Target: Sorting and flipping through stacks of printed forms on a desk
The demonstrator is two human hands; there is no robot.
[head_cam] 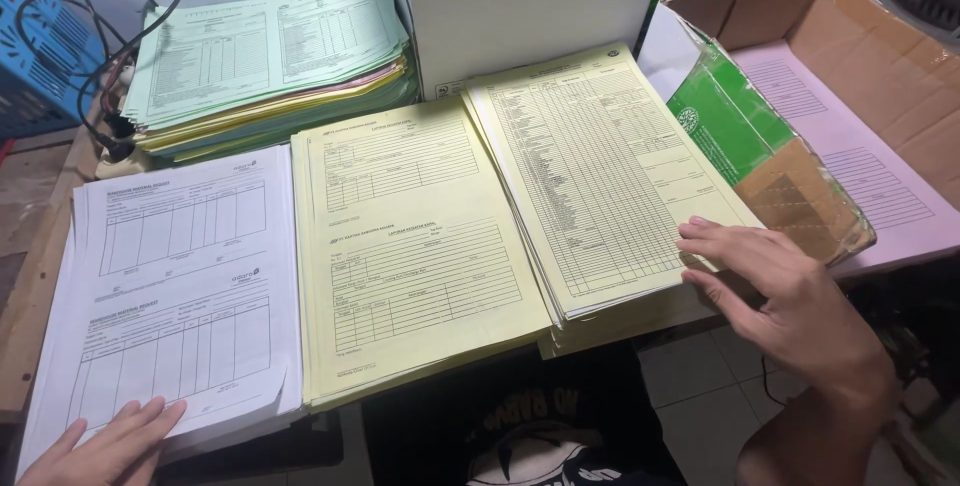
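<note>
Cardboard box [880, 66] at far right, open, flaps up, pale lilac printed sheets lying inside; a green-printed flap [735, 126] leans toward us; behind the paper, a white box [530, 6] stands upright; back left, a tall mixed stack of green, pink and yellow forms [265, 56], black cable [100, 76] looped beside it; across the front we log three piles side by side: white forms [180, 276] at left, yellow forms [410, 236] in the middle, a second yellow pile of gridded forms [600, 176] at right, overlapping the middle pile's edge; our right hand [780, 296] lies open, fingers spread, fingertips resting on the gridded pile's right edge, nothing gripped; our left hand [110, 446] lies flat and open, fingertips on the near corner of the white forms
</note>
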